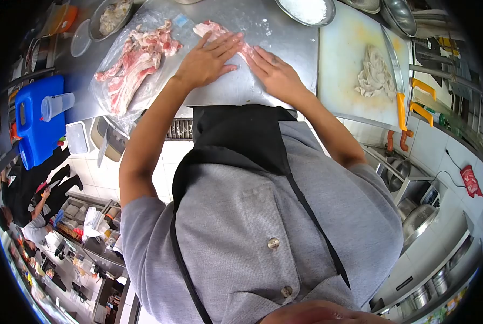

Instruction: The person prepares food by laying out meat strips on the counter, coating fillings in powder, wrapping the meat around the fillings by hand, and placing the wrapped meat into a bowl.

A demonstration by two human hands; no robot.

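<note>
A strip of raw, pink-and-white meat [212,29] lies on the steel table [225,92]. Both palms face down over it. My left hand [210,60] rests on the strip with its fingers stretched out toward the right. Across from it, my right hand [276,73] lies with extended fingertips touching the strip's near end. Part of the meat is hidden beneath the fingers. To the left, more raw meat pieces [139,59] are piled on a clear plastic sheet [104,89].
A bowl of white powder [306,9] stands at the far edge. On the right, a cutting board [336,81] bears a crumpled cloth [375,75] and a yellow-handled knife [401,110]. A blue jerrycan [39,121] is left. Another person [36,216] stands in the background.
</note>
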